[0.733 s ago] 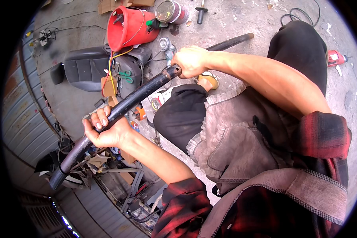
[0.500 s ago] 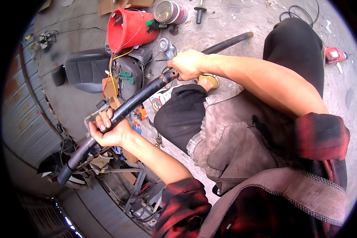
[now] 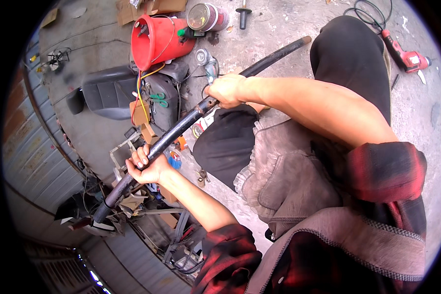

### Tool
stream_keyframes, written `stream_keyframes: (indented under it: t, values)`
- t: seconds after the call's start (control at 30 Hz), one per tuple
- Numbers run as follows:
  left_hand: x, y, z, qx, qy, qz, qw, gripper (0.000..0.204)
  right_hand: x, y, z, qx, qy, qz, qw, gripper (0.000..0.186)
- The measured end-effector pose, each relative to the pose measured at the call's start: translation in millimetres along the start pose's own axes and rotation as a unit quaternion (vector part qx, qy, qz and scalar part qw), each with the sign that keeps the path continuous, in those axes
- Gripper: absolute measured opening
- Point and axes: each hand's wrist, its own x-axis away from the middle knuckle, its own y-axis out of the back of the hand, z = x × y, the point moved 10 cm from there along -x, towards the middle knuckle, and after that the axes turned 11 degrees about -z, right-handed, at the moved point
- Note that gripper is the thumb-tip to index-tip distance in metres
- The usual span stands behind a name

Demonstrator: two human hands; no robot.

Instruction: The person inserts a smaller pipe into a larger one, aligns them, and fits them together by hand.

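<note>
Left hand [image 3: 150,168] and right hand [image 3: 226,90] gripped the black pipe [image 3: 177,131]. The step appeared to be two-handed handling; the next move likely required even support.

The pipe [image 3: 178,131] is black with rusty-brown patches, the bucket [image 3: 183,45] red, the shirt [image 3: 384,169] red-and-black plaid, the apron [image 3: 290,161] greyish brown, the trousers [image 3: 350,54] black, the floor [image 3: 274,25] grey.

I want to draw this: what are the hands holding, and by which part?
A black pipe: the left hand grips it toward its lower-left end, the right hand near its middle.
</note>
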Motion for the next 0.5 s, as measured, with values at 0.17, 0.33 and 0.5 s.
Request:
stream_keyframes:
  t: [0.17, 0.33, 0.5]
  values:
    - [-1.1, 5.3, -1.6, -0.006, 0.011, 0.021, 1.0, 0.038, 0.5, -2.9, 2.8, 0.015, -0.016, 0.028, 0.999, 0.029]
    - [0.6, 14.3, -4.2, -0.007, 0.008, 0.031, 0.999, 0.035, -0.3, -9.9, 5.4, 0.011, -0.013, 0.018, 1.0, 0.027]
    - [-0.6, 32.2, -7.0, -0.002, 0.028, 0.028, 0.999, 0.036, -2.4, -19.2, 9.3, 0.018, -0.018, 0.034, 0.999, 0.026]
